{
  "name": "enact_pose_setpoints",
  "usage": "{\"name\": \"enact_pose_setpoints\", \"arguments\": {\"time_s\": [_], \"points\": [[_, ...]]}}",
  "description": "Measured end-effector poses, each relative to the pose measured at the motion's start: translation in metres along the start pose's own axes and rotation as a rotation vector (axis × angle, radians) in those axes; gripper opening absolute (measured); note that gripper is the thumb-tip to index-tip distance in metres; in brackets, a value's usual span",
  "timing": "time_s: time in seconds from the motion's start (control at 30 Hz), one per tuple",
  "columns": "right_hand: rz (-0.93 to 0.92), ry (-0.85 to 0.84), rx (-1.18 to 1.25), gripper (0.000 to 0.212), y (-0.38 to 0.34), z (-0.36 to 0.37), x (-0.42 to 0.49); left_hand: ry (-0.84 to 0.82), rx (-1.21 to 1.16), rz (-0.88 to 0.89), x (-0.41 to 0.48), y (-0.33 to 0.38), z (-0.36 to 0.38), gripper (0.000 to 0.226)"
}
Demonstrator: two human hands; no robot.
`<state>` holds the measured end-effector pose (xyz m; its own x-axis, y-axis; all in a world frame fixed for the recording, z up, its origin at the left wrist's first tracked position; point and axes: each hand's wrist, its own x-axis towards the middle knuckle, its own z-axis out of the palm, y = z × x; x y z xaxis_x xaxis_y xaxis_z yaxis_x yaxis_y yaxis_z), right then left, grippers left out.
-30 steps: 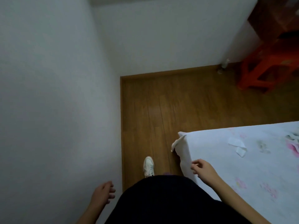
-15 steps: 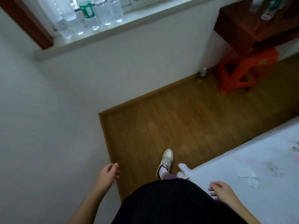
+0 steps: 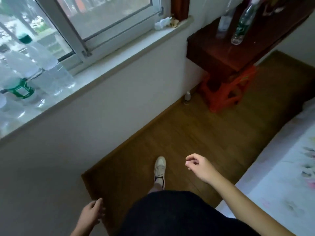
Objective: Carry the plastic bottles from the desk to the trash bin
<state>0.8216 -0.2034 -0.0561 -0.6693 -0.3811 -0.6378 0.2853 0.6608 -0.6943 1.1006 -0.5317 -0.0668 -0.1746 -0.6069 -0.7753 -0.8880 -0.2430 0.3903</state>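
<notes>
A dark wooden desk (image 3: 219, 53) stands at the upper right, beyond the wooden floor. Two clear plastic bottles stand on it: a tall one with a green label (image 3: 242, 26) and a smaller one (image 3: 224, 23) to its left. No trash bin is in view. My right hand (image 3: 200, 167) hangs over the floor with fingers loosely curled, holding nothing. My left hand (image 3: 92, 213) is low at the bottom edge beside the wall, fingers relaxed and empty. Both hands are far from the desk.
An orange plastic stool (image 3: 228, 92) sits under the desk. Several clear bottles (image 3: 42, 70) stand on the window sill (image 3: 105, 68) at left. A small bottle (image 3: 187, 96) stands on the floor by the wall. A bed with a floral sheet (image 3: 281, 176) fills the right side.
The view has swung up and right, bringing the window and desk closer. My right hand left the bed's corner and now hangs over the floor. My left hand dropped lower.
</notes>
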Motion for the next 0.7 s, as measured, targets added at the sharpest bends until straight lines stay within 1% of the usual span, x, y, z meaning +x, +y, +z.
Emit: {"name": "enact_pose_setpoints", "arguments": {"time_s": [0.1,0.13,0.17,0.3,0.4,0.43,0.47,0.5,0.57,0.63,0.7], "points": [[0.099,0.103,0.086,0.016,0.005,-0.031,0.027,-0.037,0.069,0.061,0.063,0.071,0.027,0.038],[0.148,0.137,0.127,0.016,0.010,-0.041,0.032,-0.075,0.103,0.091,0.100,0.087,0.039,0.041],[0.200,0.173,0.169,0.016,0.016,-0.052,0.034,-0.118,0.147,0.124,0.115,0.116,0.055,0.041],[0.421,0.359,0.303,0.008,0.053,-0.087,0.026,-0.327,0.302,0.253,0.072,0.277,0.135,0.032],[0.522,0.497,0.438,0.004,0.083,-0.105,0.011,-0.412,0.510,0.355,0.086,0.365,0.208,0.045],[0.554,0.547,0.477,0.004,0.087,-0.111,0.005,-0.427,0.581,0.413,0.081,0.393,0.235,0.043],[0.591,0.584,0.504,0.005,0.094,-0.118,0.000,-0.456,0.639,0.456,0.083,0.416,0.261,0.039],[0.629,0.612,0.530,0.007,0.103,-0.122,-0.005,-0.475,0.686,0.516,0.065,0.441,0.287,0.034],[0.685,0.646,0.600,0.019,0.124,-0.132,-0.011,-0.526,0.761,0.612,0.036,0.481,0.337,0.026],[0.725,0.648,0.654,0.029,0.146,-0.144,-0.010,-0.563,0.818,0.672,0.020,0.509,0.383,0.025],[0.740,0.667,0.725,0.026,0.159,-0.171,-0.004,-0.568,0.858,0.696,0.011,0.529,0.423,0.025]]}}
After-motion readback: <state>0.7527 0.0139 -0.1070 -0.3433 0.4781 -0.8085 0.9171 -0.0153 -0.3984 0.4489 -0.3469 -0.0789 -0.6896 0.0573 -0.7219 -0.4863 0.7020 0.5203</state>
